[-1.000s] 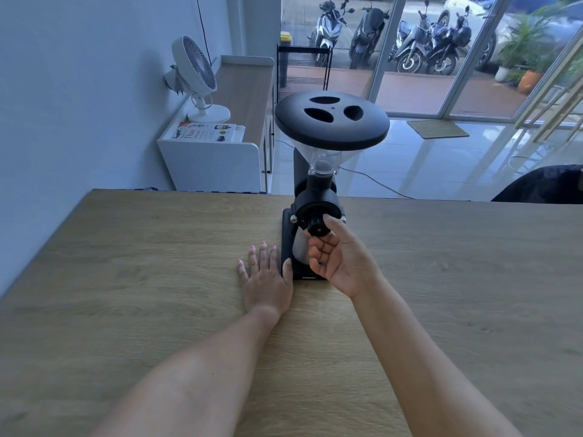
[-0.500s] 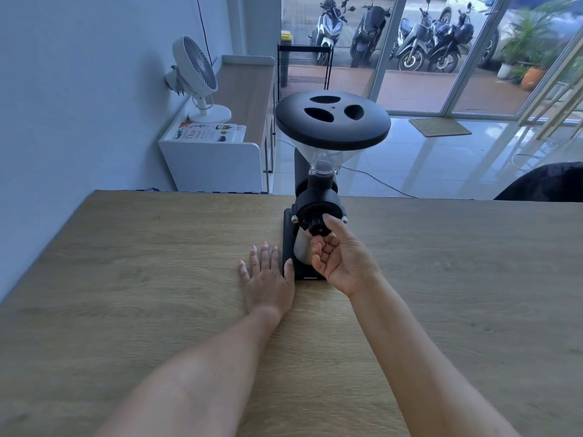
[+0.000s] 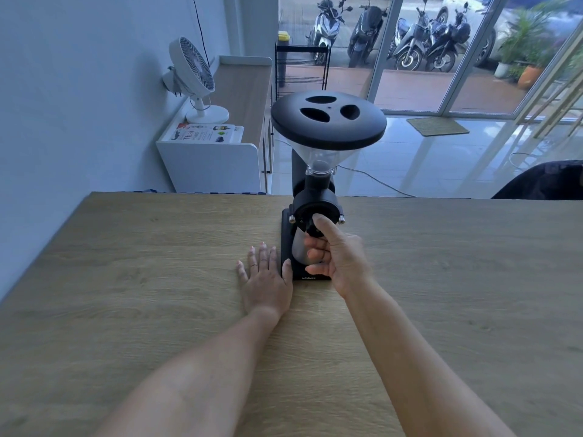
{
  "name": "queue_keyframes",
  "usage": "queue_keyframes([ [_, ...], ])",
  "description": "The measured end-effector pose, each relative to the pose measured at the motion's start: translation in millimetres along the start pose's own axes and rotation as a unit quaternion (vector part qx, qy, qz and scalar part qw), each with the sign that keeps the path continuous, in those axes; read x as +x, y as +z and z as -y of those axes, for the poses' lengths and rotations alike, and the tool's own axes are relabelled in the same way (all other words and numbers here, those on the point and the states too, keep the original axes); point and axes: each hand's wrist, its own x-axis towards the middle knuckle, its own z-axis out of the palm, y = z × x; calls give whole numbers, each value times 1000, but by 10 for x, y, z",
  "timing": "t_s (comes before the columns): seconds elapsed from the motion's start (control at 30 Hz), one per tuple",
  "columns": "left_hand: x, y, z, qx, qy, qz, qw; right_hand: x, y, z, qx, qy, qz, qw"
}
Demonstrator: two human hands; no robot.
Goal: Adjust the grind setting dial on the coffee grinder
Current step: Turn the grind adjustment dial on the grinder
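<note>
We're looking down at a black upright coffee grinder with a clear funnel hopper (image 3: 315,197), standing near the far edge of the pale wood-grain tabletop (image 3: 126,279), roughly midway along it. A round black lid with three oval cut-outs (image 3: 328,119) caps the hopper. On the grinder's front face sits the round black grind setting dial (image 3: 310,220), flanked by two small silver screws.

Our right hand (image 3: 337,255) is up at that dial: the thumb presses on its upper right side, and the index finger curls in below it, so the hand is pinched closed on the dial. The other fingers fold loosely in front of the shiny metal grounds cup (image 3: 298,249) that stands on the grinder's black base plate (image 3: 288,228), under the dial.

Our left hand (image 3: 266,279) lies flat on the tabletop, palm down, fingers spread and gripping nothing, with the thumb touching the left edge of the base plate.

Beyond the far edge we see a white desk fan (image 3: 192,74) on a low white cabinet (image 3: 214,165) against the left wall, and parked motorbikes (image 3: 422,39) outside the glass.
</note>
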Motion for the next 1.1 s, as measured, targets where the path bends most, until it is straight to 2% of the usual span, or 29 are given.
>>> queue_keyframes([
  [1.1, -6, -26, -10, 2, -1, 4, 1000, -40, 76, 46, -41, -29, -45, 998],
])
